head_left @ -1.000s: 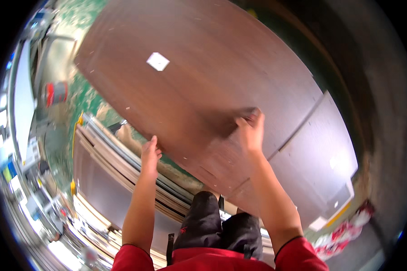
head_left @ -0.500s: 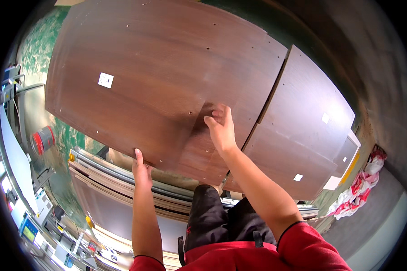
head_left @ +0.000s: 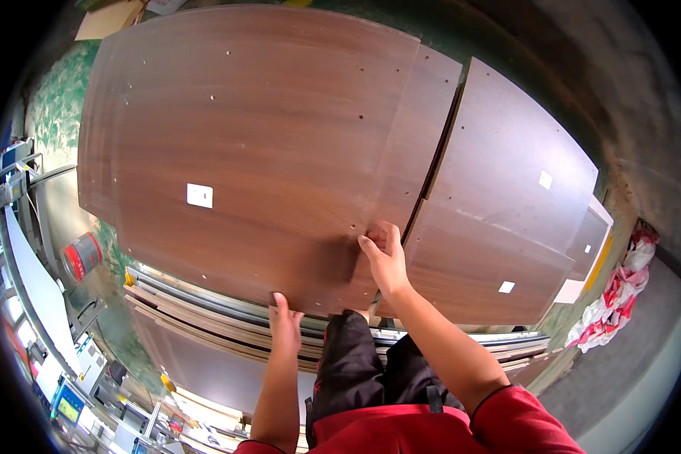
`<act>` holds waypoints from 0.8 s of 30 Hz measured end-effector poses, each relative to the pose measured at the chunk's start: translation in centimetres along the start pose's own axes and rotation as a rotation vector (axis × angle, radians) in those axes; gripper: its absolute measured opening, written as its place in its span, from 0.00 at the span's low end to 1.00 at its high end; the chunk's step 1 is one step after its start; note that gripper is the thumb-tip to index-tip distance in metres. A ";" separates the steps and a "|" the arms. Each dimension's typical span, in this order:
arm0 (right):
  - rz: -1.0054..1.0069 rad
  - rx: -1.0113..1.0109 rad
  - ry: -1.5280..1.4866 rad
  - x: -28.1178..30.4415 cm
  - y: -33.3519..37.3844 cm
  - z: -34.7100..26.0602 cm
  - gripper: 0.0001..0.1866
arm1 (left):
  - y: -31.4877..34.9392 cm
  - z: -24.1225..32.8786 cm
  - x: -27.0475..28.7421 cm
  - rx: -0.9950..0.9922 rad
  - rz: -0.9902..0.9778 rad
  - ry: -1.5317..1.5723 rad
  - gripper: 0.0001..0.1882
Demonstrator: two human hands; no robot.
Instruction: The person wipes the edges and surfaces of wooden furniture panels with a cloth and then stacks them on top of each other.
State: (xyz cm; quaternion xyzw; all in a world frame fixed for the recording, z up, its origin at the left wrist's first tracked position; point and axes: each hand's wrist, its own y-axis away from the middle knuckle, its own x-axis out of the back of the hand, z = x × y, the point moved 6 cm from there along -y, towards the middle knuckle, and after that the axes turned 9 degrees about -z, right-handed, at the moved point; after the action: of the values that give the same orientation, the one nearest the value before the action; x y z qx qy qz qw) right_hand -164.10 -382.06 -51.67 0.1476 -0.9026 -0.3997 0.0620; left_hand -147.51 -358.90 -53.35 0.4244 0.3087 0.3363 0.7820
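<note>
A large dark brown wood-grain panel (head_left: pixel 265 144) with small drilled holes and a white label (head_left: pixel 200 195) lies on top of similar boards in front of me. My left hand (head_left: pixel 286 324) grips its near edge, thumb on top and the other fingers hidden below. My right hand (head_left: pixel 387 257) is over the panel's right side, near the gap, with its fingers curled and the thumb close to them. What those fingers hold, if anything, cannot be made out. Across the gap lies a second brown board (head_left: pixel 507 181) with white labels.
Beneath the near edge run metal rails (head_left: pixel 197 297) and a stack of boards (head_left: pixel 227 321). A red and grey can (head_left: pixel 82 256) stands at the left, by equipment with a screen (head_left: pixel 69 405). A red and white bundle (head_left: pixel 617 295) lies at the right.
The top panel has shifted toward me and slightly right, baring a strip of the board below. Both hands have moved with it, the left to the right and both nearer to me.
</note>
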 end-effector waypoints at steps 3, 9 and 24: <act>0.014 -0.052 -0.105 0.2 1.4 1.6 0.26 | 1.8 -2.8 -1.4 0.067 -0.023 0.008 0.39; 0.038 -0.102 -0.208 2.2 2.6 3.9 0.22 | 3.8 -7.0 -0.2 0.283 -0.102 0.007 0.35; 0.033 -0.175 -0.436 6.1 5.4 4.9 0.15 | -2.2 27.4 14.7 -0.364 0.697 -1.168 0.43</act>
State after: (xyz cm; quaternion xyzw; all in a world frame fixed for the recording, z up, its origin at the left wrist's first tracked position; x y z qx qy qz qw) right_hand -172.21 -377.06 -51.02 0.0369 -0.8589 -0.4977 -0.1152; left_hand -117.27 -360.75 -45.88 0.4719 -0.3769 0.3306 0.7252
